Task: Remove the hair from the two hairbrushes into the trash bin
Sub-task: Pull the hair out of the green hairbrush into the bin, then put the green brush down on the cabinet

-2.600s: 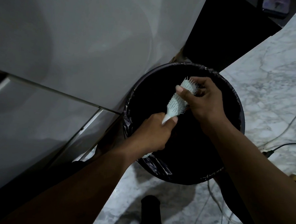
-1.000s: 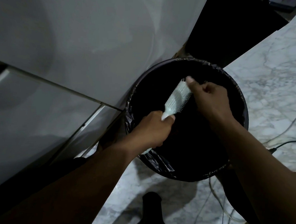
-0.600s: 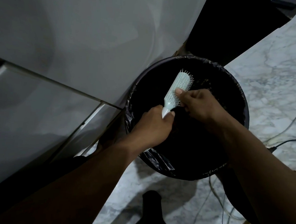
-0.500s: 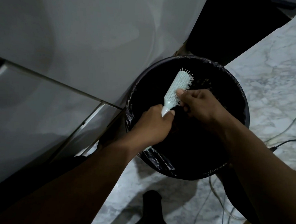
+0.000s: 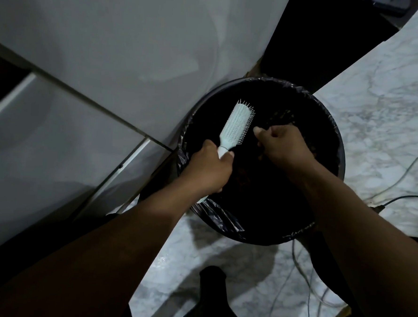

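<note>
A pale mint hairbrush [image 5: 236,127] hangs over the round trash bin [image 5: 335,151], which has a black liner. Its bristles face up and to the right. My left hand [image 5: 209,168] is closed around the brush handle at the bin's left rim. My right hand [image 5: 282,145] sits just right of the brush head, apart from the bristles, with thumb and fingers pinched together. Dark hair strands [image 5: 280,117] show dimly above its knuckles, against the black bin. No second brush is in view.
A white cabinet front [image 5: 111,54] stands close to the bin's left side. The marble floor [image 5: 390,96] lies to the right. Cables [image 5: 396,196] trail across it near the bin. A dark shape [image 5: 213,293] rises at the bottom centre.
My right hand has pulled off the bristles and moved right, away from the brush head. The left hand has kept hold of the handle, and the brush head is now fully uncovered.
</note>
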